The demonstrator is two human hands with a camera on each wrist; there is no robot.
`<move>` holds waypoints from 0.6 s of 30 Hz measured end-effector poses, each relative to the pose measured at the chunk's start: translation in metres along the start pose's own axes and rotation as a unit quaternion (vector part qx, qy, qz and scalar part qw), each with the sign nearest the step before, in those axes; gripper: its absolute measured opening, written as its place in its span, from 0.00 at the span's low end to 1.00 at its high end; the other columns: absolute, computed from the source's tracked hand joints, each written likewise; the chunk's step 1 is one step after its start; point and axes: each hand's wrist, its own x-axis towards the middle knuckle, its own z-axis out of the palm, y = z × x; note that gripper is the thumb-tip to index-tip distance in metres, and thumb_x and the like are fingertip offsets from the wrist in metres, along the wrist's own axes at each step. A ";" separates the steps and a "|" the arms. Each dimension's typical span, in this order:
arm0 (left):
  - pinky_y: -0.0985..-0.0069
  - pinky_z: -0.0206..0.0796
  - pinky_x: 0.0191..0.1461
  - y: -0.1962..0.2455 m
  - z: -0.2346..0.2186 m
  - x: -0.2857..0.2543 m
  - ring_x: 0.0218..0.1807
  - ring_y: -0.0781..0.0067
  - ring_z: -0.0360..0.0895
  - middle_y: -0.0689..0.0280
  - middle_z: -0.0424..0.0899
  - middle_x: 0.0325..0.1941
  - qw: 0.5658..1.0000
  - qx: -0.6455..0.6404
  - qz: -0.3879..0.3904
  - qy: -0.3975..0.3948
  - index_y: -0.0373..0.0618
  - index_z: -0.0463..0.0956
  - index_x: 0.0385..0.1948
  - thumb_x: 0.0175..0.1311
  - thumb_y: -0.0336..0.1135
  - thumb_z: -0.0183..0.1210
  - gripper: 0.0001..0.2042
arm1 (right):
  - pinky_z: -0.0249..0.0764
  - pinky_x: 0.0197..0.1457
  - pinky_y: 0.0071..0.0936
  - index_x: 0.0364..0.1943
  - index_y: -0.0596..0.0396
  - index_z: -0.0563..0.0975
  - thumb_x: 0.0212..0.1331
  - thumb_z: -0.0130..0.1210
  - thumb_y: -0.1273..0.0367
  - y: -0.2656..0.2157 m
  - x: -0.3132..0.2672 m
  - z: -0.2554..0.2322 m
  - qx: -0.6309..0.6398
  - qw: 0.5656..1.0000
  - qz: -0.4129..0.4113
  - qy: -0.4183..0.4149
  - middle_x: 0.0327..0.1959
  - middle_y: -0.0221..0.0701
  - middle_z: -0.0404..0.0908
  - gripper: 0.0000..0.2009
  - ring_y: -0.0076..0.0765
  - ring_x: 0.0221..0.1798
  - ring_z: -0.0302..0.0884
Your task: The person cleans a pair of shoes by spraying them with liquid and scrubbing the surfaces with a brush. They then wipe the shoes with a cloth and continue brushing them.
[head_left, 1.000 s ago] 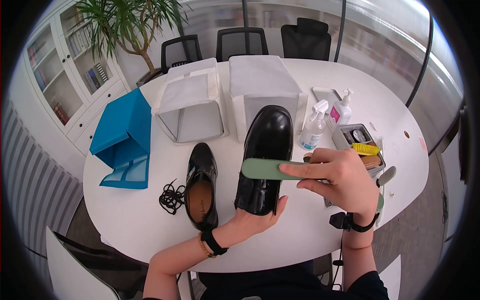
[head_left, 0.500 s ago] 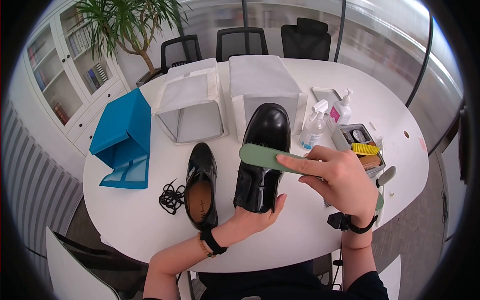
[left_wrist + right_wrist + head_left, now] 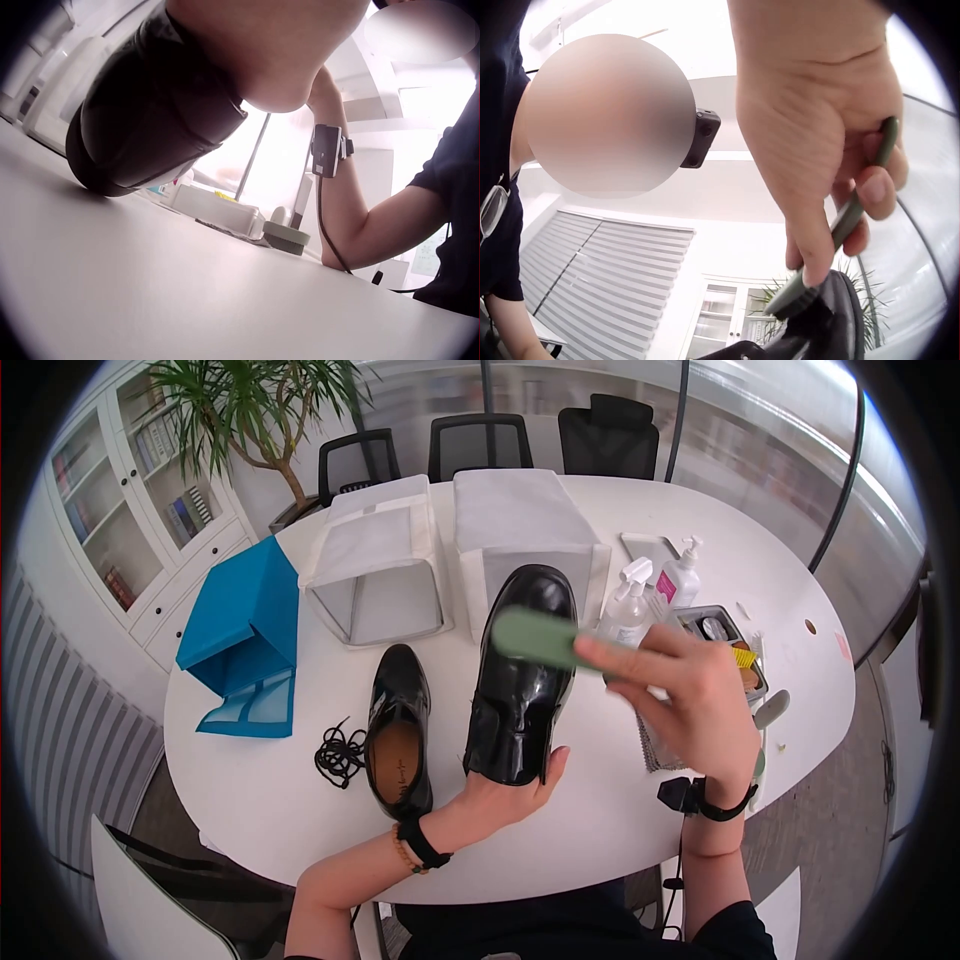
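A glossy black leather shoe (image 3: pixel 508 720) is held toe up and away in the head view, its laces out. My left hand (image 3: pixel 505 805) grips it at the near, open end, fingers hidden by the shoe and thumb along the right side. A green-handled brush (image 3: pixel 540 638), blurred, lies across the shoe's upper. My right hand (image 3: pixel 690 705) pinches its handle, index finger along the back. Dark bristles show under the brush (image 3: pixel 845 223) in the right wrist view, right at the shoe. The matching shoe (image 3: pixel 400 675) stands to the left, beside a heap of black laces (image 3: pixel 340 753).
A blue box (image 3: pixel 245 610) and two white fabric boxes (image 3: pixel 375 540) stand along the back. To the right are a spray bottle (image 3: pixel 625 605), a pump bottle (image 3: pixel 680 575) and a grey tray (image 3: pixel 720 622) of brushes. A grey cloth (image 3: pixel 655 748) lies below my right hand.
The brush and right hand have moved up the shoe towards the toe, tilting more and blurring. The left hand keeps the shoe nearly in place, shifted slightly left.
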 end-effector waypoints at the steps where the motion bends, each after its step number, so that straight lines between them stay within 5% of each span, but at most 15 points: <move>1: 0.53 0.71 0.52 0.001 -0.001 0.002 0.46 0.45 0.77 0.52 0.80 0.44 1.000 0.000 -0.001 0.000 0.35 0.80 0.47 0.65 0.39 0.63 0.16 | 0.65 0.25 0.35 0.56 0.36 0.85 0.48 0.69 0.73 0.000 0.002 0.002 -0.012 0.997 0.026 0.069 0.20 0.30 0.70 0.26 0.39 0.20 0.70; 3: 0.55 0.72 0.47 0.003 -0.005 0.007 0.41 0.49 0.77 0.55 0.80 0.38 0.999 0.015 0.019 0.027 0.36 0.81 0.41 0.65 0.38 0.64 0.13 | 0.66 0.25 0.35 0.56 0.35 0.85 0.48 0.69 0.72 0.005 0.002 0.003 -0.039 0.995 0.035 0.088 0.19 0.30 0.70 0.26 0.40 0.20 0.71; 6: 0.57 0.71 0.41 0.001 -0.004 0.007 0.35 0.53 0.77 0.59 0.79 0.32 1.000 -0.016 0.005 0.015 0.38 0.80 0.34 0.65 0.38 0.64 0.11 | 0.66 0.27 0.35 0.56 0.34 0.85 0.49 0.69 0.73 0.008 -0.003 -0.001 0.030 0.994 -0.025 -0.098 0.20 0.31 0.71 0.26 0.41 0.21 0.72; 11: 0.59 0.69 0.36 -0.001 -0.003 0.007 0.30 0.55 0.76 0.61 0.77 0.26 1.000 -0.006 0.015 0.025 0.39 0.79 0.30 0.66 0.37 0.63 0.11 | 0.66 0.27 0.36 0.56 0.35 0.85 0.48 0.69 0.73 0.012 0.002 0.001 0.029 0.999 0.019 0.023 0.21 0.32 0.72 0.27 0.43 0.22 0.72; 17: 0.58 0.69 0.36 -0.002 -0.002 0.006 0.30 0.54 0.75 0.60 0.76 0.26 1.000 -0.022 0.001 0.004 0.38 0.78 0.30 0.67 0.38 0.63 0.11 | 0.68 0.30 0.36 0.54 0.41 0.86 0.44 0.70 0.78 0.014 0.000 -0.006 0.083 0.987 -0.014 -0.135 0.23 0.34 0.77 0.28 0.40 0.25 0.75; 18: 0.58 0.69 0.36 -0.002 -0.004 0.007 0.30 0.54 0.75 0.60 0.76 0.26 1.000 -0.006 0.018 0.008 0.38 0.78 0.30 0.67 0.38 0.63 0.11 | 0.68 0.30 0.36 0.54 0.41 0.86 0.44 0.70 0.78 0.014 0.001 -0.005 0.077 0.992 -0.004 -0.098 0.23 0.34 0.76 0.28 0.40 0.25 0.75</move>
